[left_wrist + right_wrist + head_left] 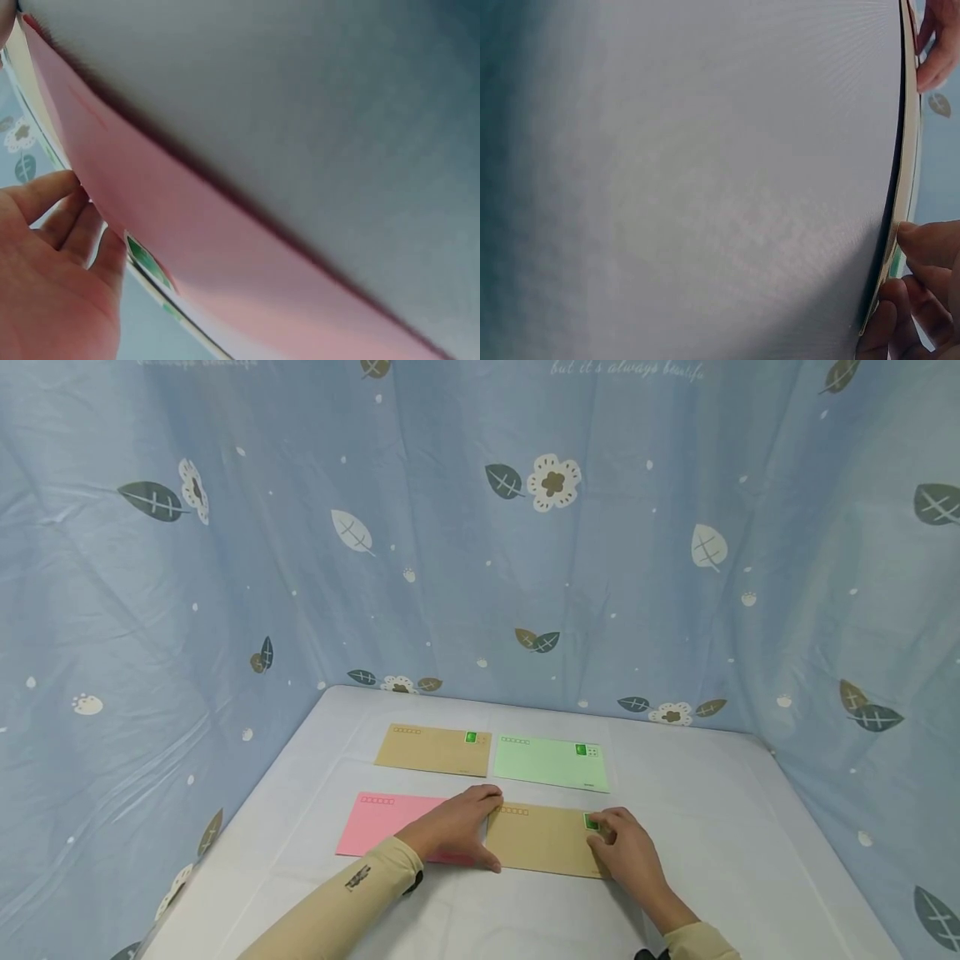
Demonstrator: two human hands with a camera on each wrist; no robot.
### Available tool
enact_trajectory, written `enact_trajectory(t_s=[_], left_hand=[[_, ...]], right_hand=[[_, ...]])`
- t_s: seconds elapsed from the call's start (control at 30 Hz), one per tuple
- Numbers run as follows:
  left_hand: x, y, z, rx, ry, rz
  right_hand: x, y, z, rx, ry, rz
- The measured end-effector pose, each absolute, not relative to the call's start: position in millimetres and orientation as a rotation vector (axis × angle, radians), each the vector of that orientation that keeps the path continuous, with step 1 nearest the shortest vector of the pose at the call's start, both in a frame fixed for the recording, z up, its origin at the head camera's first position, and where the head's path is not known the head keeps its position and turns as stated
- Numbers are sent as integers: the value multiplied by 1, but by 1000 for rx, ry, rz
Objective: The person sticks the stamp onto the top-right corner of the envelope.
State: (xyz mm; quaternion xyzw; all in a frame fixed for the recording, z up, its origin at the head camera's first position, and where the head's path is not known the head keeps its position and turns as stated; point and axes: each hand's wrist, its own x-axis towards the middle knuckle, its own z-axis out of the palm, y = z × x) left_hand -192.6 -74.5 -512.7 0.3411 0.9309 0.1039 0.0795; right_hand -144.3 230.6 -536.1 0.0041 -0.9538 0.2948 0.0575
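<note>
A tan envelope [543, 843] lies at the front right on the white table, a green stamp [591, 822] in its upper right corner. My right hand [633, 856] rests at that corner, index fingertip at the stamp and thumb tip on the paper just below, with a gap between them. The right wrist view has its other fingers along the envelope's edge. My left hand [461, 827] spreads over the right part of a pink envelope [390, 818], fingertips and thumb at the tan envelope's left edge. In the left wrist view, a green stamp [148, 261] shows on the pink envelope beside the fingers.
Behind these lie another tan envelope [431, 750] and a light green envelope [551, 762], side by side, each with a green stamp at its upper right. A blue patterned curtain [450, 568] hangs around the back and sides of the white table [712, 827].
</note>
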Motion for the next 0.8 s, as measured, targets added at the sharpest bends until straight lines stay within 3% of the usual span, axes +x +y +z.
enact_trajectory(t_s=[0.8], left_hand=[[-197, -78, -516, 1062, 2834, 266]], right_hand=[[-141, 227, -525, -55, -2872, 924]])
